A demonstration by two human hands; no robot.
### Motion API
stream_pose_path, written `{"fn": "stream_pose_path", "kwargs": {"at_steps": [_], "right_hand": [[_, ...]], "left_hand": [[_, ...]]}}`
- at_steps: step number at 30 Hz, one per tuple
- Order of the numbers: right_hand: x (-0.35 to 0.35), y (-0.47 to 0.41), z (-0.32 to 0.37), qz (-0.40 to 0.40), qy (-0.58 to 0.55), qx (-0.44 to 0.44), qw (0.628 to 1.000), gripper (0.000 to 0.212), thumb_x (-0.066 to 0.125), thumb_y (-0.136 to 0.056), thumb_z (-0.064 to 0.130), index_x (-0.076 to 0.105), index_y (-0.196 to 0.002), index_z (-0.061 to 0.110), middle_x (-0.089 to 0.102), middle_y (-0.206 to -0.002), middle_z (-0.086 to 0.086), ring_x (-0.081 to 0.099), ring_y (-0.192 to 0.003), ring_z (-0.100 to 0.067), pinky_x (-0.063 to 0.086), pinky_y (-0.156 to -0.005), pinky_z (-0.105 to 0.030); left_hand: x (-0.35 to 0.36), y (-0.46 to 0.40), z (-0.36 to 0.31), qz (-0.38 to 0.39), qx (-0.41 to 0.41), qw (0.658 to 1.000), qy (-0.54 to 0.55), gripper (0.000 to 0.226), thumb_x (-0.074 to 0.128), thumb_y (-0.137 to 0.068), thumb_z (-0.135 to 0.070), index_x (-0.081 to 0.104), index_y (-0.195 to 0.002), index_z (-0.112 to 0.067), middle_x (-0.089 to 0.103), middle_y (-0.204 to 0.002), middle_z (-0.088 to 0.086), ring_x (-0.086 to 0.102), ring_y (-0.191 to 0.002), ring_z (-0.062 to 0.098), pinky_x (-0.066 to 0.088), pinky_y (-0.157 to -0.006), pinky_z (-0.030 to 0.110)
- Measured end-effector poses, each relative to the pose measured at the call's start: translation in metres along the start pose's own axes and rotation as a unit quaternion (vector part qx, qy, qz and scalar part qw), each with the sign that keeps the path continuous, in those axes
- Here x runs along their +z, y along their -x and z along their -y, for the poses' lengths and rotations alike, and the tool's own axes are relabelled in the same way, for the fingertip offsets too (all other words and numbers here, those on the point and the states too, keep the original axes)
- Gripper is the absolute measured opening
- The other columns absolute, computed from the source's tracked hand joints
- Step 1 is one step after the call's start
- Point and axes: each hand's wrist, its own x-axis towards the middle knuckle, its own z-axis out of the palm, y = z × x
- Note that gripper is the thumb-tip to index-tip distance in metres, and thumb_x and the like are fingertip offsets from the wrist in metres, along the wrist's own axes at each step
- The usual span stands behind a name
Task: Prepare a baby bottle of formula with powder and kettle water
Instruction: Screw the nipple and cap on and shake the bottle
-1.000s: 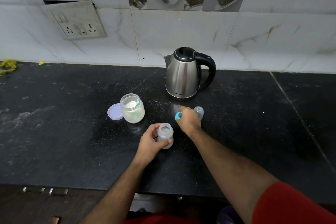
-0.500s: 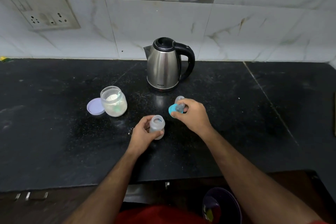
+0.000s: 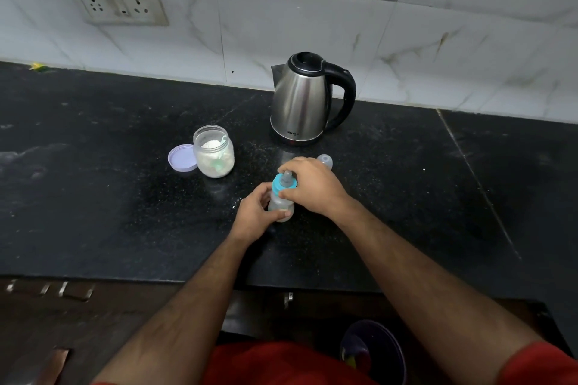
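On the black speckled stone counter that runs below a white marbled tile wall, everything for this job sits close to the middle. Biggest of the lot is the brushed-steel electric kettle with its black lid and black loop handle, upright near the wall, spout toward the left and handle toward the right. Left of it and nearer to me stands an open clear glass jar of white powder, a pale scoop leaning inside it, and its round lilac plastic lid lies flat on the counter, touching the jar's left side.

Nearer to me than the kettle, I hold the small translucent baby bottle upright on the counter. My left hand is wrapped round its lower body, fingers clamped on the plastic. My right hand comes over from the right, fingers closed on the turquoise screw ring with its grey teat, which sits on the bottle's neck; I cannot tell whether it is seated square. Just behind my right knuckles, a small clear domed cap rests on the counter between my hand and the kettle.
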Motion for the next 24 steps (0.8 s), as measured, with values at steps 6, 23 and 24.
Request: {"fn": "stream_pose_path", "kwargs": {"at_steps": [6, 23, 24], "right_hand": [[0.0025, -0.0035, 0.0018, 0.014, 0.05, -0.005, 0.999, 0.043, 0.076, -0.08, 0.024, 0.066, -0.121, 0.018, 0.065, -0.12, 0.002, 0.058, -0.111, -0.016, 0.046, -0.087, -0.028], [-0.0006, -0.0088, 0.0094, 0.065, 0.121, -0.01, 0.99, 0.03, 0.074, -0.08, 0.02, 0.068, -0.109, 0.014, 0.062, -0.104, 0.0, 0.059, -0.098, -0.018, 0.04, -0.073, -0.027], [-0.0013, -0.0099, 0.0105, 0.065, 0.13, -0.01, 0.989, 0.029, 0.074, -0.079, 0.021, 0.068, -0.106, 0.013, 0.064, -0.102, -0.001, 0.06, -0.096, -0.018, 0.041, -0.072, -0.028]], "left_hand": [[-0.0015, 0.0014, 0.0006, 0.002, -0.006, 1.0, 0.011, 0.058, 0.084, -0.071, 0.002, 0.061, -0.122, -0.008, 0.072, -0.116, 0.004, 0.068, -0.109, 0.014, 0.052, -0.097, 0.026], [-0.0011, -0.001, 0.0054, -0.002, -0.003, 1.0, 0.005, 0.058, 0.084, -0.069, 0.005, 0.061, -0.121, -0.007, 0.072, -0.116, 0.006, 0.067, -0.113, 0.018, 0.052, -0.1, 0.029], [-0.0012, -0.0011, 0.0052, -0.002, -0.002, 1.0, 0.003, 0.058, 0.084, -0.069, 0.004, 0.061, -0.121, -0.007, 0.072, -0.116, 0.005, 0.067, -0.112, 0.018, 0.052, -0.1, 0.028]]}}
